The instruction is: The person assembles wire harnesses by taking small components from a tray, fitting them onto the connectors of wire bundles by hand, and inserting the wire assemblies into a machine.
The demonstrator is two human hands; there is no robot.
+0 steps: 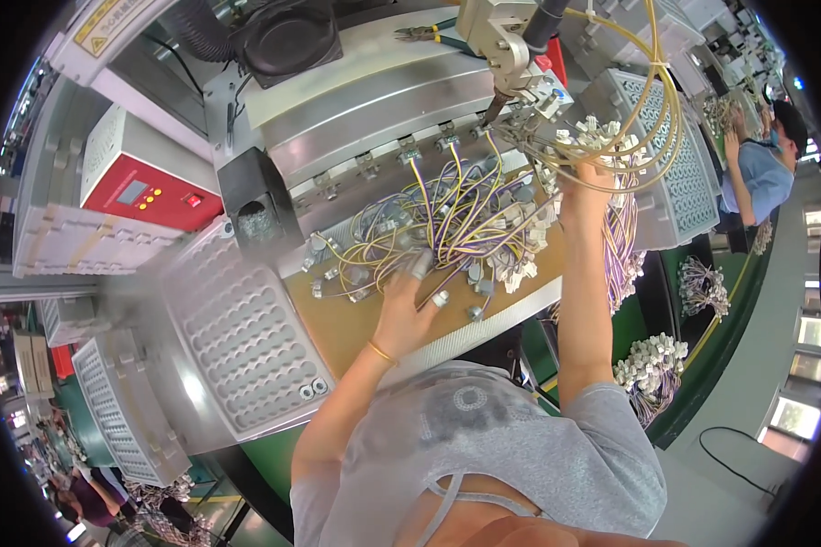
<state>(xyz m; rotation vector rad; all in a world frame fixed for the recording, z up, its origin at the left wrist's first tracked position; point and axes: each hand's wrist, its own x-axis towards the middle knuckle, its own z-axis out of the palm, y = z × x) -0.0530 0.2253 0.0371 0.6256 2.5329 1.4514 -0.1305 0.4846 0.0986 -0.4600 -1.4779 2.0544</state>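
Observation:
My left hand (403, 312) lies at the near side of a tangled pile of purple, yellow and white wire harnesses (447, 223). Pale covers sit on its fingertips. Thumb and forefinger are spread apart, and the fingers touch the wires. At the right, my right hand (587, 185) reaches into a bundle of harnesses with white connectors (602, 137). Connectors and looped hoses partly hide its fingers, so its grip cannot be made out. Several wires run up from the pile to small metal clamps (447, 141) along the machine's front rail.
A metal machine head (511, 55) with looped yellowish hoses (670, 109) hangs above the rail. Left stand a red-fronted control box (155, 178), a black bin (257, 205) and a dimpled white tray (237, 319). Pliers (429, 34) lie behind. Another person (762, 173) works far right.

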